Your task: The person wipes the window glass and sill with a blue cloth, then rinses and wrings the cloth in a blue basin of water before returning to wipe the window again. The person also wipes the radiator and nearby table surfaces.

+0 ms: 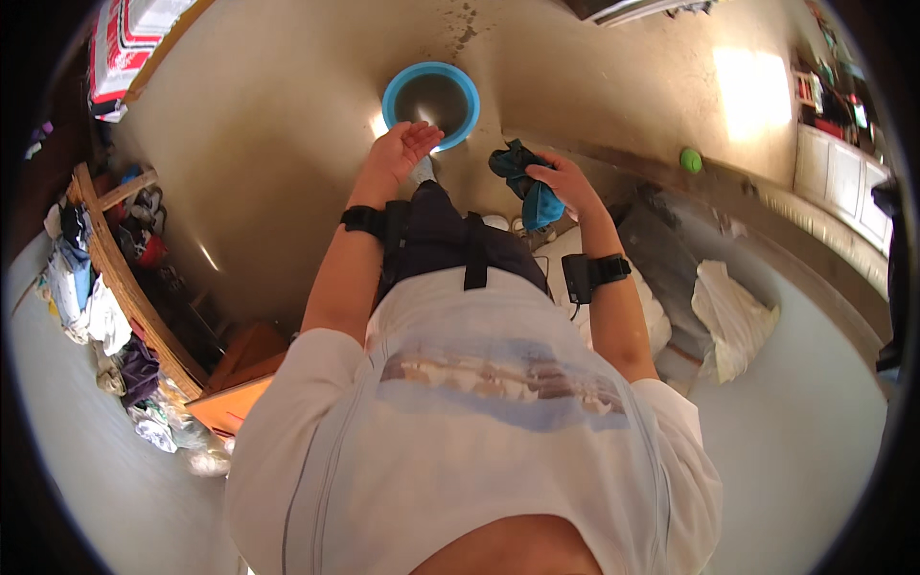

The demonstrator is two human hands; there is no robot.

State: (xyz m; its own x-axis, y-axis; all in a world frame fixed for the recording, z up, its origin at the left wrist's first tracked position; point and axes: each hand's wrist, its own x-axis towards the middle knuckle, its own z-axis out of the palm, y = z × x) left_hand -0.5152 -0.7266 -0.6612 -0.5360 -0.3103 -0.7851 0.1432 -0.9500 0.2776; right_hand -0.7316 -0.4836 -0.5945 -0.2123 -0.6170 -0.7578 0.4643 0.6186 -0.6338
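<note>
My right hand (pixel 564 183) grips a crumpled teal-blue cloth (pixel 528 183), darker at its upper end, which hangs down below my fingers. In front of me a round light-blue basin (pixel 472 92) stands on the floor with dark, murky liquid (pixel 431 100) in it. My left hand (pixel 404 152) holds nothing. Its palm is turned up, fingers apart and extended over the near rim of the basin. Whether those fingers touch the rim cannot be made out.
A wooden shelf (pixel 118 266) with clothes and bags runs along the left, near an orange-brown wooden cabinet (pixel 237 406). Shoes (pixel 535 230) and a pale sack (pixel 729 316) lie to the right. A green ball (pixel 691 159) rests by a raised ledge (pixel 762 201).
</note>
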